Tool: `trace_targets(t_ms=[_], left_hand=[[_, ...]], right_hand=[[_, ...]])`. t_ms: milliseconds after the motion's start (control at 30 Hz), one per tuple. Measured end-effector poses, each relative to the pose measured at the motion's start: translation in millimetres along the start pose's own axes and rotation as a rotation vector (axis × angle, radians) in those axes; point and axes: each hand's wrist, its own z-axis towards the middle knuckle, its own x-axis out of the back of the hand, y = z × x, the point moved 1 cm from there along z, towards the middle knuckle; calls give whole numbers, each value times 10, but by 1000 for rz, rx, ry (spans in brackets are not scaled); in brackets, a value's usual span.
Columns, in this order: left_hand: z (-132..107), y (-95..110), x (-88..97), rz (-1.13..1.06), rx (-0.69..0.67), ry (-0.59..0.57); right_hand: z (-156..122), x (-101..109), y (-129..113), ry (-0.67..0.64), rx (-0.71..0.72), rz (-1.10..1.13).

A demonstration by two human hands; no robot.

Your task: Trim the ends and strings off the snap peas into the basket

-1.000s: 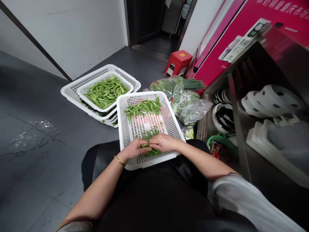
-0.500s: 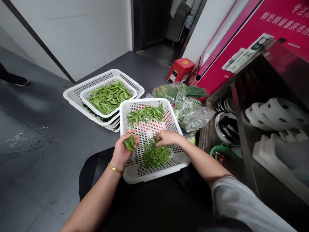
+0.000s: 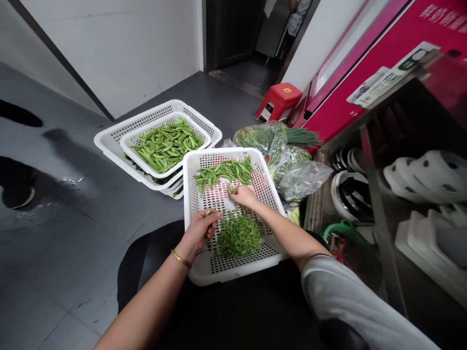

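Observation:
A white perforated basket (image 3: pixel 187 194) rests on my lap. Loose pea pods (image 3: pixel 226 171) lie along its far side, and a heap of thin green trimmings (image 3: pixel 240 236) sits at its near side. My left hand (image 3: pixel 201 228), with a gold bracelet at the wrist, is closed around green pods over the basket's left side; my fingers mostly hide them. Over the middle, my right hand (image 3: pixel 243 195) pinches a single pea pod (image 3: pixel 230 188) just below the loose pods.
To the left, a smaller basket of pea pods (image 3: pixel 168 146) sits on stacked white baskets (image 3: pixel 109 138). Bagged greens (image 3: pixel 288 155), a red stool (image 3: pixel 280 99) and a metal shelf with dishes (image 3: pixel 379 214) are at right. A person's shoe (image 3: pixel 18 197) shows far left.
My right hand has moved from the trimmings up to the loose pods and now pinches one. My left hand has turned over and shifted right and down. The person at left has stepped.

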Motion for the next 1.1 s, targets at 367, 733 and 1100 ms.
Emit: trace_targets(t_ms=[367, 733, 1100], left_hand=[[-19, -166, -107, 166, -196, 68], [-60, -101, -104, -33, -72, -22], [-184, -37, -112, 43, 145, -394]], right_hand=[[-1325, -42, -65, -126, 326, 478], [-1407, 147, -306, 192, 494, 25], [-1301, 409, 216, 31, 316, 886]])
